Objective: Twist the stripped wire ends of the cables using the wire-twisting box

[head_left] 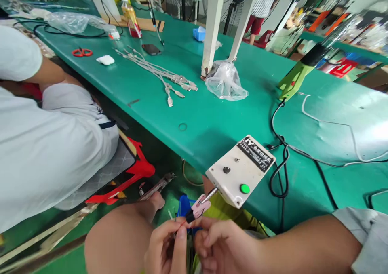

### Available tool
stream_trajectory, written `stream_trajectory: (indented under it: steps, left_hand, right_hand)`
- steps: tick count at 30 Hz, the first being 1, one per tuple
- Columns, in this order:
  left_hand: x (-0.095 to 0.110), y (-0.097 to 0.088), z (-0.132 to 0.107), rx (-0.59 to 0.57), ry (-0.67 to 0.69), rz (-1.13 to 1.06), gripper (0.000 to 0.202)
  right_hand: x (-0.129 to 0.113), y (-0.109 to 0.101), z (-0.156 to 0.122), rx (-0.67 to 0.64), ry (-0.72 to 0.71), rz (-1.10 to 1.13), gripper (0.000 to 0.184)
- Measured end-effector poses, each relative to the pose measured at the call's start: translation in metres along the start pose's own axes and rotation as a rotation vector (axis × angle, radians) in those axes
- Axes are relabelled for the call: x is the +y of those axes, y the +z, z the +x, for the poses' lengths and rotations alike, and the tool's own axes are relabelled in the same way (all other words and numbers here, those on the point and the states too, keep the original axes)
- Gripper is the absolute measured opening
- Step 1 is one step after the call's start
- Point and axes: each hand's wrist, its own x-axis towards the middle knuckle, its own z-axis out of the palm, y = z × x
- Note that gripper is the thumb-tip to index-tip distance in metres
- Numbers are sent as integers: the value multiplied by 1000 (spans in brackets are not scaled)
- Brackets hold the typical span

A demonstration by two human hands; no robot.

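Note:
At the bottom middle, my left hand (169, 245) is closed, its thumb and forefinger pinched beside the black end of a pink clip (201, 206). What lies between those fingertips is too small to make out. My right hand (228, 241) has curled fingers, with the forefinger reaching to the same spot; what it grips is hidden. The pink clip sits on a metal shaft (211, 194) that sticks out of a white control box (232, 157). This box has a black knob, a small switch and a green button. Thin pale strands (189, 251) hang below my hands.
The box stands at the green table's (169, 120) edge. Pale USB cables (163, 70), a plastic bag (227, 82), a phone (151, 49) and red-handled scissors (81, 52) lie beyond. A green heat gun (295, 78) with black cord stands right. A seated person (45, 144) is left.

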Motion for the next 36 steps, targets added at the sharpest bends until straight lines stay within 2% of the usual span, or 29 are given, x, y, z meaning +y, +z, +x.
stream_trajectory:
  steps: [3, 5, 9, 15, 19, 23, 26, 31, 36]
  left_hand:
    - [-2, -7, 5, -147, 91, -41, 8]
    - [-3, -11, 9, -211, 154, -40, 4]
    - [-2, -13, 12, -224, 194, -38, 9]
    - [0, -11, 12, -242, 155, -80, 6]
    - [-1, -13, 9, -213, 123, -96, 4]
    - [-3, -13, 3, -130, 110, -76, 5]
    - [-3, -14, 2, -97, 145, -90, 6]
    - [1, -20, 6, 43, 184, -138, 9]
    - [6, -20, 4, 1, 246, -155, 6]
  right_hand:
    - [-2, 5, -13, 47, -73, 33, 32]
    - [-4, 8, -16, 72, -94, 28, 26]
    - [-5, 10, -15, 91, -83, 29, 26]
    - [-5, 9, -15, 83, -99, 34, 21]
    - [-8, 11, -17, 93, -135, 41, 19]
    - [-9, 12, -18, 94, -146, 38, 19]
    - [-8, 10, -18, 85, -146, 49, 22]
    - [-8, 7, -16, 80, -132, 71, 21]
    - [-9, 10, -20, 94, -137, 75, 19]
